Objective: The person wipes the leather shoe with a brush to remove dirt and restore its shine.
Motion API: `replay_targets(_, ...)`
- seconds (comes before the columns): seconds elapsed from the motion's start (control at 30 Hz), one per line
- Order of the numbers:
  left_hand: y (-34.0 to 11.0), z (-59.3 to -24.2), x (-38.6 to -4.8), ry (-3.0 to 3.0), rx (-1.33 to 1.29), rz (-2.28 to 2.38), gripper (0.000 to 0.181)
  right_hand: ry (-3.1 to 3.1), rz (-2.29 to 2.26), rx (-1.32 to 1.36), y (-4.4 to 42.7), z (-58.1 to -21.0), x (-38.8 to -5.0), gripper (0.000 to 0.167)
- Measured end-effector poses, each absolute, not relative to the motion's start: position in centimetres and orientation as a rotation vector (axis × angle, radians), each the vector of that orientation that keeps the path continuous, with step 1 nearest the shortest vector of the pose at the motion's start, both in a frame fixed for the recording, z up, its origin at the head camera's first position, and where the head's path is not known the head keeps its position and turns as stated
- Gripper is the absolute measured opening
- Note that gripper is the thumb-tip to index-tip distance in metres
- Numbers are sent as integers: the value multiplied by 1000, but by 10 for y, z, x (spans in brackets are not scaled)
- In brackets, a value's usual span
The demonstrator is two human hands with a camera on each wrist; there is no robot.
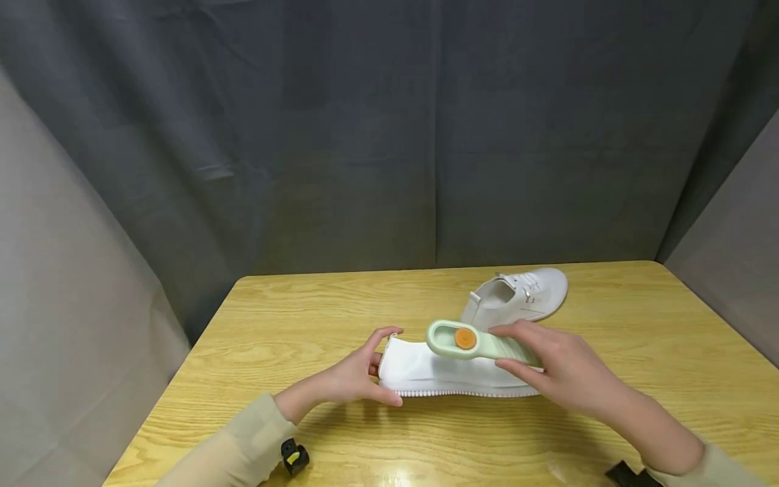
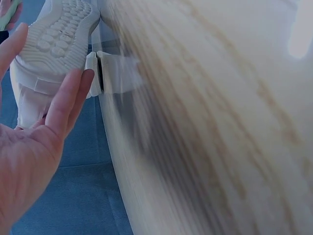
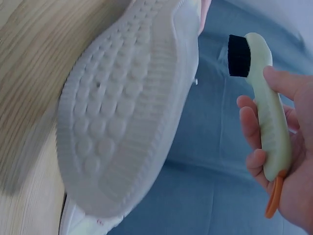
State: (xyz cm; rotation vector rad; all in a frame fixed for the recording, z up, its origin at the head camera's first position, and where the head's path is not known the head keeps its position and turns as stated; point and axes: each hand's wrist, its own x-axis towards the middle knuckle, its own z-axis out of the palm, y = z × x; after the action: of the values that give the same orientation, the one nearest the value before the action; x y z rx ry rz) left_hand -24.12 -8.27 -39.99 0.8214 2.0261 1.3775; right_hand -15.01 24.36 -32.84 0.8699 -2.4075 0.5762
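Note:
A white shoe (image 1: 447, 372) is held up off the wooden table, its studded sole (image 3: 115, 98) facing the right wrist camera. My left hand (image 1: 359, 372) grips it by the heel, thumb and fingers on opposite sides, as the left wrist view shows at the heel end of the sole (image 2: 58, 46). In my right hand (image 1: 562, 365) is a pale green scrubbing brush (image 1: 450, 338) with an orange button. The right wrist view shows its black bristles (image 3: 238, 56) and orange hanging loop (image 3: 275, 196). There the bristles stand apart from the shoe.
Behind the held shoe, a second white shoe (image 1: 535, 297) with laces lies on the wooden table (image 1: 292, 311), toe pointing to the back right. A dark grey curtain (image 1: 341, 135) hangs behind the table, with pale cloth (image 1: 67, 304) at the left.

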Motion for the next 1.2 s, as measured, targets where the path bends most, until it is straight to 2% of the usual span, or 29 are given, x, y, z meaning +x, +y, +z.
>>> replay_targets(0.27, -81, -396, -240, 2047, 820, 1371, 104, -2389, 526, 946, 222, -334, -156, 33)
replay_targets(0.53, -80, -395, -240, 2018, 816, 1406, 104, -2405, 474, 1041, 195, -339, -156, 31)
replay_targets(0.77, -81, -394, -239, 2102, 956, 1360, 105, -2467, 443, 1100, 175, -342, -158, 32)
replay_targets(1.0, -82, -393, -237, 2062, 1028, 1386, 101, -2546, 442, 1022, 165, -339, -162, 29)
replay_targets(1.2, -81, -394, -237, 2066, 923, 1363, 100, -2594, 477, 783, 178, -336, -168, 32)
